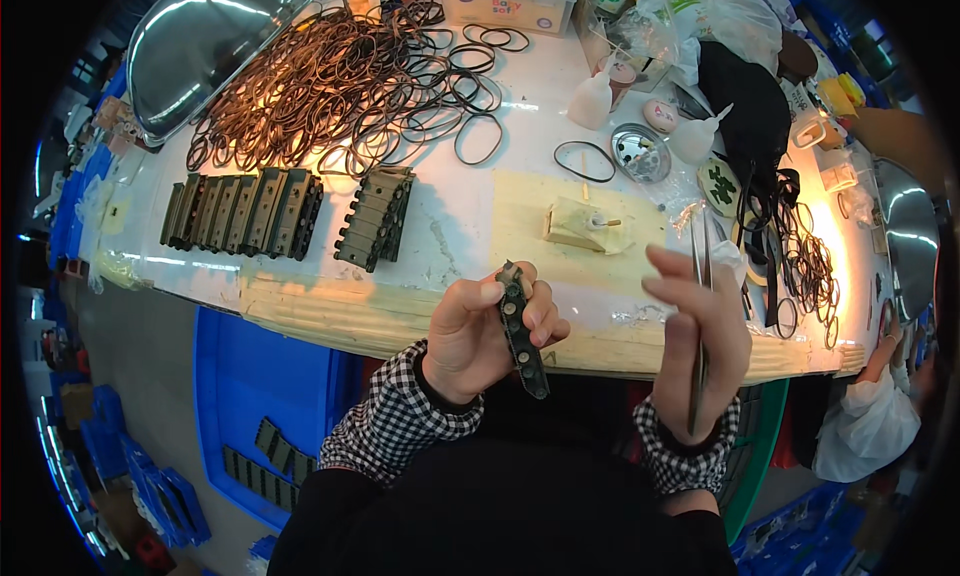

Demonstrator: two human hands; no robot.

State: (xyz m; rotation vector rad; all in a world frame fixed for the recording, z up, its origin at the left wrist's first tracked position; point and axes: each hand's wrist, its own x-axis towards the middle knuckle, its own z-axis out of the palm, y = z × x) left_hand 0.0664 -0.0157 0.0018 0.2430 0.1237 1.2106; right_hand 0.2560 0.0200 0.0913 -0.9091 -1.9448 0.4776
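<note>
My left hand (pixel 465 341) holds a narrow dark green strip-shaped part (pixel 522 341) with a row of round studs, tilted over the table's front edge. Its thumb and fingers pinch the upper end. In my right hand (pixel 715 341), slightly blurred, lies a pair of metal tweezers (pixel 700 261), points down toward the wrist; the fingers are bent around it. Beyond the hands sits a small tape-covered block (pixel 575 228) with a short pin on top. Left of it stand a green ribbed part (pixel 372 216) and a row of similar green parts (pixel 240 214).
A big heap of black rubber bands (pixel 330 86) spreads over the back left of the table, beside a clear plastic cover (pixel 200 46). White squeeze bottles (pixel 592 101), a round metal dish (pixel 640 153) and more bands (pixel 805 266) lie right. Below is a blue bin (pixel 225 376).
</note>
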